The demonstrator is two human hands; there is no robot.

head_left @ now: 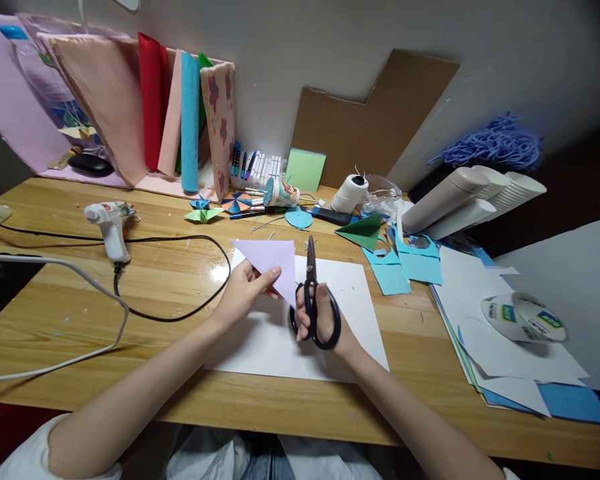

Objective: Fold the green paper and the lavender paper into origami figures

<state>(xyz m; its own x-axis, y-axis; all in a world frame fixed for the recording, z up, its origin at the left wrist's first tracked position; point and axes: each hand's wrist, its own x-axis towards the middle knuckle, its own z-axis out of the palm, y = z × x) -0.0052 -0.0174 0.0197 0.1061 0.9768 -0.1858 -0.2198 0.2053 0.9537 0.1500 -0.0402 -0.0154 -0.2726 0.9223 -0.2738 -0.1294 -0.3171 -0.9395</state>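
Note:
A lilac sheet of paper (275,260), triangular in outline, is pinched in my left hand (247,287), the thumb lying on its face. Black-handled scissors (311,267) are in my right hand (320,317), fingers around the loops and the dark blades pointing up and away from me. The blades look closed and stand just right of the lilac paper, apart from it. Beneath both hands a large white sheet (350,353) lies flat on the wooden table (190,380).
A white glue gun (109,230) with a black cord stands at left. Behind are a white thread spool (349,193), a green paper triangle (360,231) and cut blue paper (390,270). Tape rolls (497,317) rest on stacked paper at right. Cardboard (350,127) leans on the wall.

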